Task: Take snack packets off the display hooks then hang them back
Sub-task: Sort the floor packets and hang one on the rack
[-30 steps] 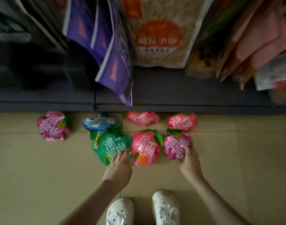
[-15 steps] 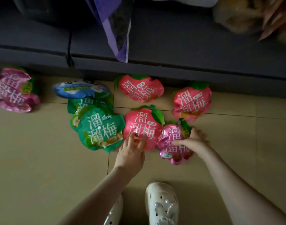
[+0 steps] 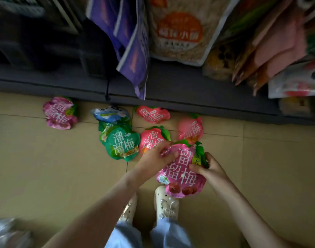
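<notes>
A magenta plum-shaped snack packet (image 3: 181, 173) is lifted off the floor, above my shoes. My right hand (image 3: 209, 170) grips its right edge by the green leaf. My left hand (image 3: 157, 156) pinches its upper left edge. Several more packets lie on the tan floor: a green one (image 3: 121, 144), a red one (image 3: 150, 138) partly behind my left hand, a salmon one (image 3: 190, 128), a red one (image 3: 153, 114) by the shelf base, a blue one (image 3: 109, 113) and a magenta one (image 3: 59, 113) at the left.
A dark grey shelf base (image 3: 171, 90) runs across above the packets. Purple bags (image 3: 133, 45), a large oat bag (image 3: 180, 29) and pink packets (image 3: 278, 43) hang over it. My white shoes (image 3: 166, 203) stand below the held packet.
The magenta packet has come up off the floor in my right hand, and my left hand has moved from the red packet onto its upper left edge. The camera has tilted up.
</notes>
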A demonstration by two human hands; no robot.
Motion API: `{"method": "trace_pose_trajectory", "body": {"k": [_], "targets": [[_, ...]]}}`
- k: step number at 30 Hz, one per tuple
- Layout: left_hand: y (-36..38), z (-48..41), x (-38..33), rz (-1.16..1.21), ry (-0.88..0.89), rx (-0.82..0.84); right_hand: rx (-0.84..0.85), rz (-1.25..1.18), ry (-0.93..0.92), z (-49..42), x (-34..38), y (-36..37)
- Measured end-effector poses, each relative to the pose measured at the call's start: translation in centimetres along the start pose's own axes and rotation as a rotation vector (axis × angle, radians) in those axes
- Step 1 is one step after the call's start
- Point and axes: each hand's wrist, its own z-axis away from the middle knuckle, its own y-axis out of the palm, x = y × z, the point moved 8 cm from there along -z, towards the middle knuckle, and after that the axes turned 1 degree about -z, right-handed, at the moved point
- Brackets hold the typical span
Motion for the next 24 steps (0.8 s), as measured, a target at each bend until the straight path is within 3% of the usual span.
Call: {"method": "trace_pose_trajectory", "body": {"k": [5, 8, 15, 20, 24], "targets": [[-8.4, 9.0, -9.0, -0.015, 0.058, -0.083, 0.093, 0.036, -0.166, 10.4, 11.7, 3.0], [-13.1, 15.7, -14.1, -0.022, 0.089, -0.103, 0.018, 0.226, -0.321, 17.2, 20.4, 3.8], [-23.8, 31.5, -29.4, -0.087, 0.252, -0.229, 0.003, 0.397, -0.575, 33.8, 38.3, 5.3], [-28.4, 41.0, -37.7, -0.167, 0.349, -0.309, -0.050, 0.559, -0.783, 44.9, 46.9, 6.7], [-30.8, 46.8, -43.4, -0.209, 0.432, -0.406, -0.126, 0.527, -0.967, 52.0, 51.3, 6.7]]}}
